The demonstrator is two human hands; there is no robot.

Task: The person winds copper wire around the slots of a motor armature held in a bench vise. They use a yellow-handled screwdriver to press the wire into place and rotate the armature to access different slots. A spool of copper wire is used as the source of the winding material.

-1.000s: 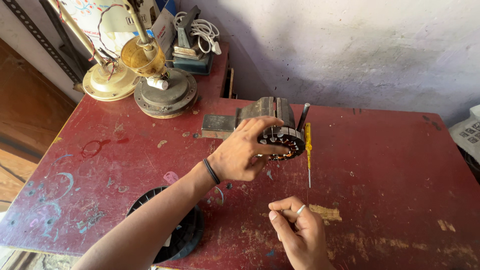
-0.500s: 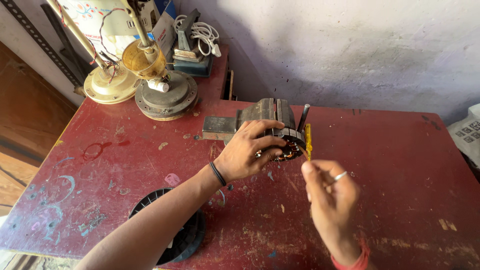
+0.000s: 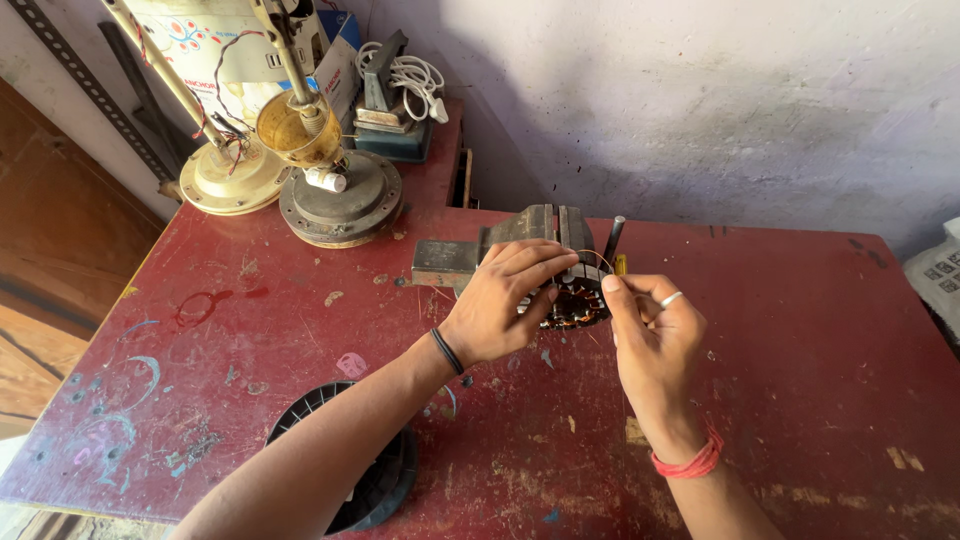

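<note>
A round toothed motor stator (image 3: 570,305) with copper windings sits clamped in a grey bench vise (image 3: 520,240) on the red table (image 3: 780,330). My left hand (image 3: 505,300) lies over the stator's left side and grips it. My right hand (image 3: 650,330), a ring on one finger and a red thread at the wrist, pinches a thin copper wire (image 3: 592,258) that arcs from my fingertips to the stator's top. A yellow-handled screwdriver (image 3: 620,263) lies just behind my right hand, mostly hidden.
A black plastic spool (image 3: 375,480) lies on the table under my left forearm. Two round fan bases (image 3: 335,190) with poles stand at the back left. A white cable coil (image 3: 410,75) rests on a box behind them. A grey device (image 3: 935,275) sits at the right edge.
My right hand has risen from the table's front up to the stator and now pinches the wire at its top. My left hand has stayed on the stator.
</note>
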